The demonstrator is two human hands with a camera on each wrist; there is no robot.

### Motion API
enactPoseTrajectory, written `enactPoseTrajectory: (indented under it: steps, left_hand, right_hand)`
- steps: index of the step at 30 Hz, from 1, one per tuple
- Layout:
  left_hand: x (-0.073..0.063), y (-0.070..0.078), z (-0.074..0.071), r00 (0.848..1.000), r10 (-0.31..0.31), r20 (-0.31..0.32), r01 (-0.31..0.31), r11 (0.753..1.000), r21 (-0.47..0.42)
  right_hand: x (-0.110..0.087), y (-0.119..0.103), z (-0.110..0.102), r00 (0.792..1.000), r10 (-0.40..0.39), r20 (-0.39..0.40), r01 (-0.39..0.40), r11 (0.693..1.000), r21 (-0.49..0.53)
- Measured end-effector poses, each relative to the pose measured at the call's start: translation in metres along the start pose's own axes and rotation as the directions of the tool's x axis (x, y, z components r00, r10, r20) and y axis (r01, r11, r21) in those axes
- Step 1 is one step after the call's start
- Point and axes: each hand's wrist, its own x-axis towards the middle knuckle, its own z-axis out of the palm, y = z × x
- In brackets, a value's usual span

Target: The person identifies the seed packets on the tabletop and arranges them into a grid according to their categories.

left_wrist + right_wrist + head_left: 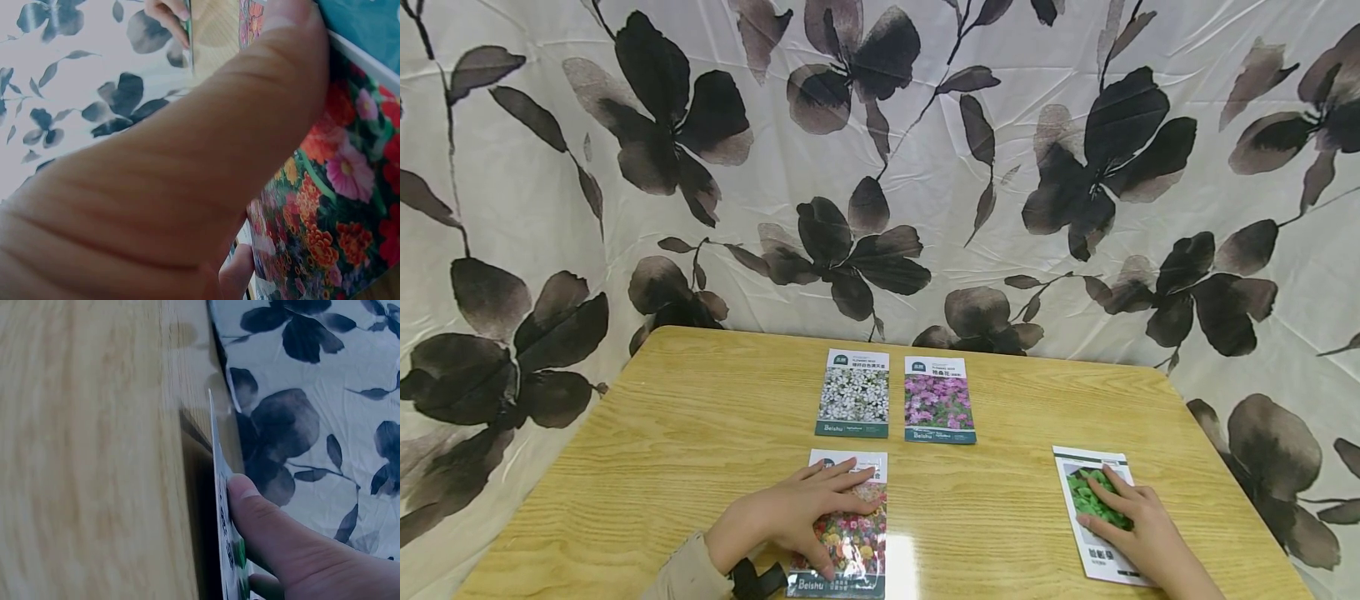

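My left hand [808, 508] lies with fingers spread across the face of a flower seed packet [857, 575] with mixed bright blooms, at the table's near middle. In the left wrist view its thumb [287, 15] touches the printed front of that packet [350, 169]. At the right, my right hand [1138, 525] rests with fingers apart on a white seed packet [1078, 537] showing green leaves; its lettering is upside down in the head view. The right wrist view shows the thumb [247, 497] on that packet, a dark shadow along its edge.
Two more seed packets lie farther back: one with white flowers [853, 396], one with purple-pink flowers [938, 400] beside it. The wooden table [700, 408] ends at a hanging floral cloth [760, 150]. A dark strap [758, 581] circles the left wrist.
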Motion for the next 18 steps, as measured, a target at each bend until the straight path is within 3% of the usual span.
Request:
enactPoseTrajectory:
  steps: [18]
  left_hand:
    - [0.002,-0.006,0.003,1.0,0.015,-0.004,-0.015,1.0,0.005]
  right_hand:
    - [-0.002,-0.012,0.004,0.999,-0.053,-0.01,0.054,0.998,0.03]
